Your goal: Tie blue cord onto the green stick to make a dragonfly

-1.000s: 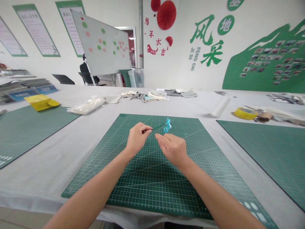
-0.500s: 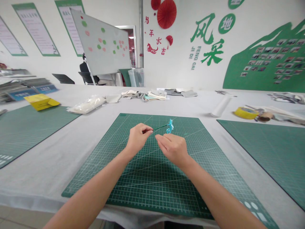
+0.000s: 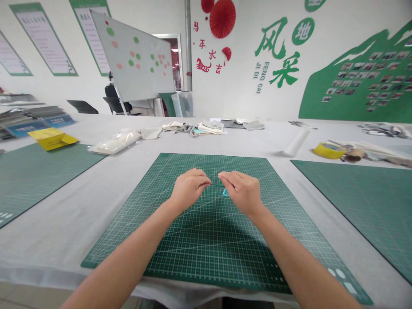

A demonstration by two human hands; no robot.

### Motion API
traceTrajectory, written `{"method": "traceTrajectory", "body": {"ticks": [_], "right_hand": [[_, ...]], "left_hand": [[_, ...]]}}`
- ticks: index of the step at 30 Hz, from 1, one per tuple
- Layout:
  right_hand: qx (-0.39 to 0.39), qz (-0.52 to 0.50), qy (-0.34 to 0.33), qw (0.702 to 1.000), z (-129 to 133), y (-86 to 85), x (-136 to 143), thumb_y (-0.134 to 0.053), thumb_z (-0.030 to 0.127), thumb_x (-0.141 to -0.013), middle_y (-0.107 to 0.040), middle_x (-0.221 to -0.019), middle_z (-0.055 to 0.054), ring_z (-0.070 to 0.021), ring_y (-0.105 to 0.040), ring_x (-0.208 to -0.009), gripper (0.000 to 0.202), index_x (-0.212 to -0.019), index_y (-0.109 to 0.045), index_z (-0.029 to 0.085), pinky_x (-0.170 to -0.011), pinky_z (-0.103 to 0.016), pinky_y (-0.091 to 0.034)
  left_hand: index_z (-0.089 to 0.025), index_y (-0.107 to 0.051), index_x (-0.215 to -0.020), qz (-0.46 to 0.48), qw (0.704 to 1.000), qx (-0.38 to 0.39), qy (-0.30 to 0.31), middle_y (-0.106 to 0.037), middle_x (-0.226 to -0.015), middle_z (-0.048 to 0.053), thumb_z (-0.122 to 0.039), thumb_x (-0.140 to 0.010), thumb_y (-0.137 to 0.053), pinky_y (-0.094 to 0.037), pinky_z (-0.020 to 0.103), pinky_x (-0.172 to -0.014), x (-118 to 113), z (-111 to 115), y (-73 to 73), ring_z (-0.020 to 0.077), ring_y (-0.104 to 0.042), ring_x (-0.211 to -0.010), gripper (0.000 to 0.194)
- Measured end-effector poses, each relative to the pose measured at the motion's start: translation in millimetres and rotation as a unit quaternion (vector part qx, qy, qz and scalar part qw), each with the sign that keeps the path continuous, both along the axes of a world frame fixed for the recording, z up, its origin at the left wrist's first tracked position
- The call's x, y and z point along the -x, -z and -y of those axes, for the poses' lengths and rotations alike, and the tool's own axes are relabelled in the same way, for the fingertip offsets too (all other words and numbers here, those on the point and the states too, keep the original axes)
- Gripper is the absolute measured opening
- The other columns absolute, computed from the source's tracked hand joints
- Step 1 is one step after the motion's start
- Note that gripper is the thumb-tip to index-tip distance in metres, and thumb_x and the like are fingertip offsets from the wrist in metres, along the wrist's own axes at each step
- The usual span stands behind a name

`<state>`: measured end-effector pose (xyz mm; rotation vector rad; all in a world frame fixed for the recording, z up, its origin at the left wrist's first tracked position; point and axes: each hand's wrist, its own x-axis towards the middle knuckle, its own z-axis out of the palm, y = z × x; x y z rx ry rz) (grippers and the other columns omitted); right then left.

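Note:
My left hand (image 3: 191, 187) is closed in a pinch on the thin dark green stem (image 3: 216, 185) of a small craft flower, which points to the right. At the stem's far end the bright blue curled head (image 3: 225, 192) shows only in part, because my right hand (image 3: 242, 189) covers the rest. The fingers of my right hand are pressed together just above the head, facing my left fingertips across a small gap. Whether anything lies between them is hidden. Both hands are over a green gridded cutting mat (image 3: 212, 253).
More cutting mats lie left (image 3: 41, 180) and right (image 3: 360, 201) on the white-covered table. Behind are a yellow folded card (image 3: 53, 139), a plastic-wrapped white packet (image 3: 116, 141), fabric scraps (image 3: 210, 127), a yellow tape roll (image 3: 328, 150) and a cardboard tube (image 3: 354, 155).
My right hand has risen and now partly covers the flower head. The flower has tipped downward, and my left hand has shifted slightly right. The whole view has moved a little.

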<state>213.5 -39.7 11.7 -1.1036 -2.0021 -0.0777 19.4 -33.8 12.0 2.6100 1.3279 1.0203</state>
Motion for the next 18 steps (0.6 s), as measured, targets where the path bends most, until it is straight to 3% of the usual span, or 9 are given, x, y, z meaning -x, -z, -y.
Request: {"method": "traceTrajectory", "body": {"ticks": [5, 11, 15, 18], "right_hand": [[0.096, -0.123, -0.061, 0.986, -8.8, -7.8, -8.5, -0.055, 0.033, -0.087, -0.072, -0.088, -0.001, -0.0198, -0.065, -0.081, 0.019, -0.086, -0.073, 0.028, -0.075, -0.033, -0.046], [0.204, -0.211, -0.092, 0.952, -22.0, -8.0, -19.9, -0.063, 0.037, -0.079, -0.070, -0.074, -0.001, -0.0165, -0.058, -0.064, 0.017, -0.078, -0.073, 0.024, -0.061, -0.030, -0.042], [0.272, -0.265, -0.129, 0.916, -32.5, -0.8, -24.8, -0.067, 0.037, -0.073, -0.068, -0.073, -0.001, -0.0156, -0.057, -0.069, 0.016, -0.074, -0.072, 0.021, -0.063, -0.028, -0.042], [0.335, -0.309, -0.132, 0.880, -38.9, 6.8, -24.0, -0.070, 0.037, -0.069, -0.061, -0.060, 0.001, -0.0129, -0.052, -0.060, 0.017, -0.072, -0.072, 0.020, -0.053, -0.025, -0.038]], "left_hand": [[-0.026, -0.072, -0.083, -0.003, 0.998, 0.029, 0.059, -0.069, -0.088, 0.001, -0.019, -0.085, -0.053, -0.045, 0.030, -0.078, 0.7, 0.2, -2.3, 0.0175, -0.059, -0.088, 0.020], [-0.026, -0.073, -0.083, 0.041, 0.990, 0.079, 0.114, -0.069, -0.085, 0.003, -0.021, -0.084, -0.056, -0.046, 0.032, -0.081, -1.9, 3.1, -6.0, 0.0174, -0.060, -0.087, 0.018], [-0.025, -0.073, -0.081, 0.095, 0.977, 0.123, 0.143, -0.068, -0.082, 0.002, -0.019, -0.082, -0.060, -0.047, 0.029, -0.079, -3.2, 6.7, -10.9, 0.0155, -0.060, -0.084, 0.015], [-0.024, -0.073, -0.079, 0.139, 0.967, 0.152, 0.152, -0.067, -0.080, 0.002, -0.019, -0.080, -0.062, -0.047, 0.027, -0.076, -3.0, 7.6, -12.7, 0.0143, -0.061, -0.081, 0.012]]}}
